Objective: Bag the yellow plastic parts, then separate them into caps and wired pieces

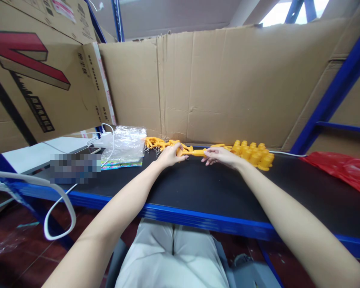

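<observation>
Over the black tabletop, my left hand [170,156] is closed around one end of a yellow plastic piece [196,153], long and thin with a rounded part by my thumb. The thumb and index finger of my right hand [221,156] pinch its other end, while the other fingers hang loosely below. Behind my left hand lies a heap of similar yellow stick-like pieces [153,142], with small metal coils or chains [157,151] among them. Just right of my right hand stand several yellow cup-shaped pieces [253,154]. Exact shapes are partly hidden by my fingers.
Clear plastic bags [127,146] lie at the left, near a white charger [106,140] and cable. A red plastic bag [342,168] rests at the right. Cardboard [228,84] walls the back. The blue table edge [198,220] runs above my lap.
</observation>
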`<state>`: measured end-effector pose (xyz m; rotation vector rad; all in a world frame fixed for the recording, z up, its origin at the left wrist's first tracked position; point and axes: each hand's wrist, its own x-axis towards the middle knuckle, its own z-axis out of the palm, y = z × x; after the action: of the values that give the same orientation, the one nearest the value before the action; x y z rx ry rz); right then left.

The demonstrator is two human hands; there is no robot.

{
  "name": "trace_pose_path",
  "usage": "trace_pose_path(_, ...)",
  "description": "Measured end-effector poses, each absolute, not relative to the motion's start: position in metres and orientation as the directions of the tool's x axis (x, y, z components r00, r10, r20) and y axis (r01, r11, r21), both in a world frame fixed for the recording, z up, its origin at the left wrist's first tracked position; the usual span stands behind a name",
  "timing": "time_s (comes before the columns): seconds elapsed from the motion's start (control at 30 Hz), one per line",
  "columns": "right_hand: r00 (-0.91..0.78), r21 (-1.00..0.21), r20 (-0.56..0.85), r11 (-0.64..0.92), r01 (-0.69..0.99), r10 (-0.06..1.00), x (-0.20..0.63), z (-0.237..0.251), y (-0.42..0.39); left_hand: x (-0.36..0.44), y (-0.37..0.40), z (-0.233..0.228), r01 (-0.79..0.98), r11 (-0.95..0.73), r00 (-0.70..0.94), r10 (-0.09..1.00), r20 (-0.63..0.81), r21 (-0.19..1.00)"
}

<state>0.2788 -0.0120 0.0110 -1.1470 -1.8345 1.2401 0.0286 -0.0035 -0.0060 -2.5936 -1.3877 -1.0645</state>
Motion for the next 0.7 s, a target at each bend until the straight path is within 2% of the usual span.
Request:
trace_pose_path(0.27, -0.42, -0.948, 0.018, 0.149, 0.282, 0.907, 0.278, 0.009, -0.012, 0.029, -0.004, -0.006, 0.733, -0.611, 0.38, 0.733, 0.565, 0.299)
trace_pose_path(0.43, -0.34, -0.988, 0.043, 0.091, 0.126, 0.939, 0.274, 0.012, -0.012, 0.032, -0.01, -0.003, 0.703, -0.631, 0.385, 0.725, 0.571, 0.327)
trace_pose_path(0.57, -0.095, -0.975, 0.213, 0.218, 0.043, 0.972, 0.288, 0.014, 0.001, 0.033, -0.012, 0.0, 0.657, -0.643, 0.371, 0.73, 0.574, 0.393)
trace_pose_path(0.63, 0.091, -0.939, 0.334, 0.322, 0.12, 0.938, 0.301, 0.011, 0.01, 0.032, -0.011, -0.001, 0.665, -0.637, 0.37, 0.735, 0.569, 0.391)
trace_pose_path(0.7, 0.234, -0.85, 0.499, 0.418, 0.321, 0.834, 0.315, 0.005, 0.018, 0.03, -0.009, -0.002, 0.682, -0.627, 0.374, 0.742, 0.557, 0.377)
